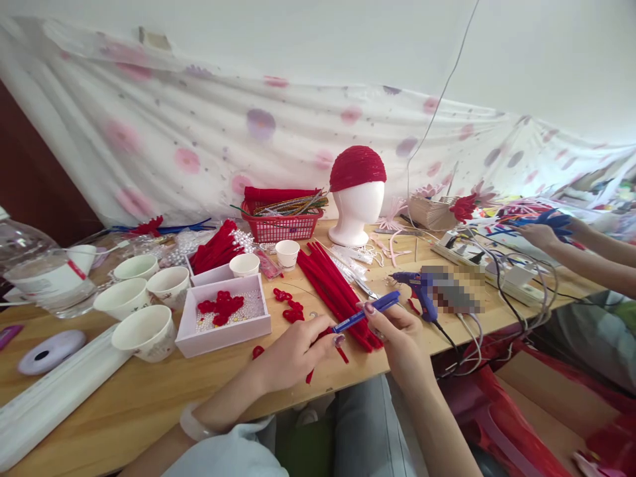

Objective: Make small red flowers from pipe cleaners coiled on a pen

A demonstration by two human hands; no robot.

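Observation:
My right hand [397,334] is closed round a blue pen [365,313], which slants up to the right above the table edge. At the pen's lower left end, my left hand [301,348] pinches a short red fuzzy pipe cleaner [309,377]; most of it is hidden by the fingers. Beneath both hands lies a bundle of long red pipe cleaners [330,285], with silver scissors [365,286] beside it. Small curled red pieces [293,311] rest left of the bundle. A white box [223,338] holds pearl beads and a red flower shape.
Several paper cups [144,334] and a water bottle [50,278] stand at left. A red-capped foam head [356,205] and a red basket [285,226] are at the back. A blue glue gun [420,291] and power strips [462,252] lie right, near another person's hands [539,235].

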